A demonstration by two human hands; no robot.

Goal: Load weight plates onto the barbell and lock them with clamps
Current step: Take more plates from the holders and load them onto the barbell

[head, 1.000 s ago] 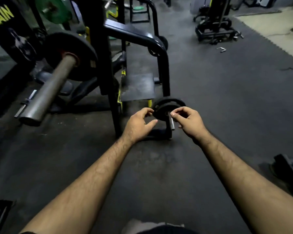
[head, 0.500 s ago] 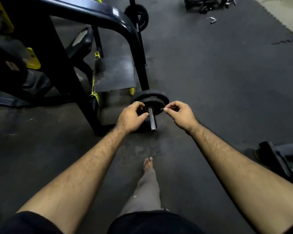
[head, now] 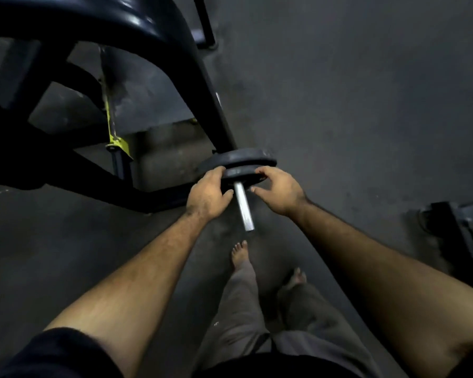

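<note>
Gripping the small plate at its rim, my left hand and right hand had closed from fingertip touches a moment earlier into curled holds. It sat on the storage peg, ready, I judged, for lifting off.

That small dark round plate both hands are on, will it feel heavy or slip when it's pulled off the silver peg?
The small dark round weight plate is probably dense and rigid, heavy for its size. Left hand and right hand both curl round its rim, suggesting heft. It should slide along the smooth silver peg; freed and on edge, it may roll.
</note>
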